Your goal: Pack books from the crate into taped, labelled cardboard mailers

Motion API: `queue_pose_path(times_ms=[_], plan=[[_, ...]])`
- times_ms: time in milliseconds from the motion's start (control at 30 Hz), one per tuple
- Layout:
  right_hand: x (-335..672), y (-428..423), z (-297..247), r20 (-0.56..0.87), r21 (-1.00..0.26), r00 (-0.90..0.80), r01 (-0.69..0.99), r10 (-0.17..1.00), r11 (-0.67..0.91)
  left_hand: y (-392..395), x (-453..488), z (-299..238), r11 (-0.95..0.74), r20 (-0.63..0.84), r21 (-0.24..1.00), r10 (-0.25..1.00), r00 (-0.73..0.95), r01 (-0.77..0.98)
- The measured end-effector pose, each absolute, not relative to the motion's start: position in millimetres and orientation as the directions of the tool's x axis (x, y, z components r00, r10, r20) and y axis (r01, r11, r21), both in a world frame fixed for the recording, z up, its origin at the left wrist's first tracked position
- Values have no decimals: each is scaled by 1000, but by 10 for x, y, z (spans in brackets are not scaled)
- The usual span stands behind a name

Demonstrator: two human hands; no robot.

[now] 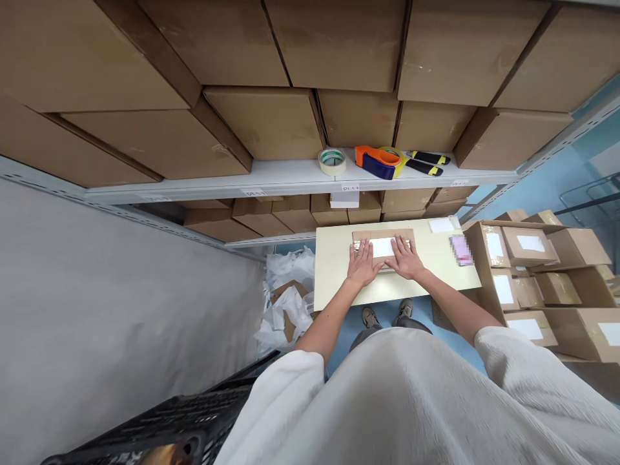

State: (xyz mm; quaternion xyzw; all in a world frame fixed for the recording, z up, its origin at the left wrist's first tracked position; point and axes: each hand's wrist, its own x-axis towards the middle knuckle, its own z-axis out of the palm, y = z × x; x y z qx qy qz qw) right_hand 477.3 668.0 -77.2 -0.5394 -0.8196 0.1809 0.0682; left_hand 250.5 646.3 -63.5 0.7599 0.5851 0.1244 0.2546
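Observation:
A small flat cardboard box with a white label on top lies on a pale table. My left hand rests flat on the box's left part, fingers stretched out beside the label. My right hand lies flat on the right part, fingers spread over the label's edge. Neither hand grips anything.
A tape roll, an orange tape dispenser and a yellow-black cutter sit on the shelf above. Labelled boxes pile at right. Crumpled white paper lies on the floor at left, a black crate near me.

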Motion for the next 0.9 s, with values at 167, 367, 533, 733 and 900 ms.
queue_pose_path(times_ms=[167, 367, 533, 733, 900], plan=[[4886, 6606, -778, -46, -372, -267, 899, 963, 232, 6356, 2441, -645, -41, -122, 550, 984, 129, 834], [4945, 6472, -823, -25, -498, 42, 866, 999, -49, 6240, 2425, -645, 178, -174, 742, 982, -71, 646], [4993, 6407, -755, -97, -687, 123, 710, 988, -156, 6231, 2587, -506, 237, -210, 756, 971, -117, 610], [5294, 6286, -490, -5, -694, 231, 700, 973, -170, 6259, 2868, -268, 132, -142, 751, 989, -37, 646], [5647, 6173, -260, 95, -687, 316, 707, 944, -168, 6312, 3215, -124, 86, -135, 756, 990, 27, 649]])
